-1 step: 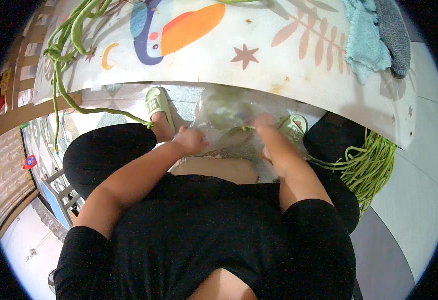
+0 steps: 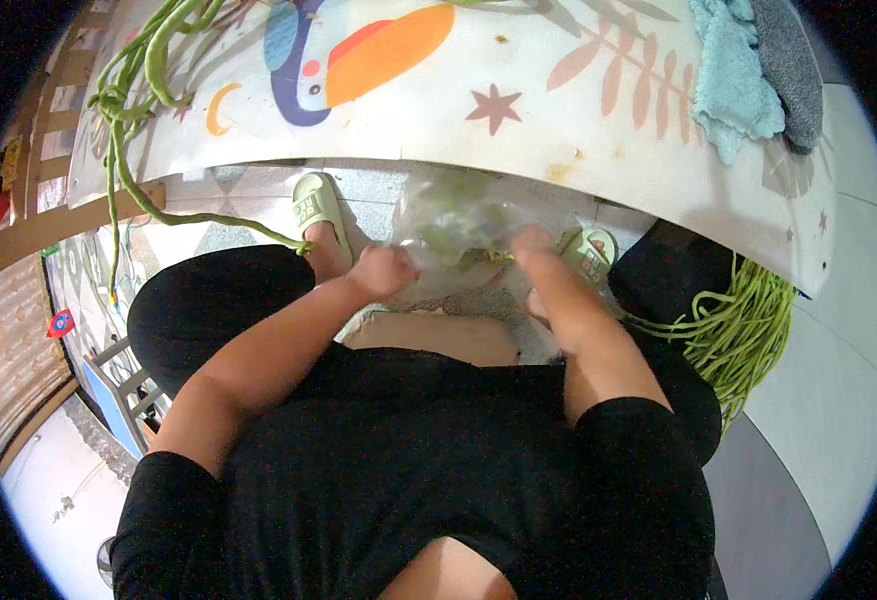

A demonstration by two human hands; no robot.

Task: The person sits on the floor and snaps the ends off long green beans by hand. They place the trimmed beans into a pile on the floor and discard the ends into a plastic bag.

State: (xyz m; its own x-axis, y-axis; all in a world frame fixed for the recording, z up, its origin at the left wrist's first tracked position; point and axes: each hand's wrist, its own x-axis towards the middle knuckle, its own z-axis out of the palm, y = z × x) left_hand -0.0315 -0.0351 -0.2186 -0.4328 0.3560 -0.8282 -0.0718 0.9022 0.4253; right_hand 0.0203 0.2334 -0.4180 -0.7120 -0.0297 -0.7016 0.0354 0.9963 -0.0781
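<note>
Between my knees, below the table's near edge, hangs a clear plastic bag (image 2: 440,222) with blurred green pieces showing inside it. My left hand (image 2: 386,272) is closed on the bag's left edge. On the other side, my right hand (image 2: 532,243) is slightly smeared, with its fingers curled in on the plastic. The bag is stretched between both hands. A thick bunch of long green beans (image 2: 743,335) lies over my right thigh, some strands reaching toward my right forearm.
A table with a printed white cover (image 2: 408,135) spans the far side. More long beans (image 2: 118,105) trail off its left end toward my left knee. A light blue towel (image 2: 738,85) and a grey cloth (image 2: 790,75) lie at the right. Below are green slippers (image 2: 316,203).
My hands and the bag have shifted very slightly; both hands keep their hold on the plastic. The view has moved a touch.
</note>
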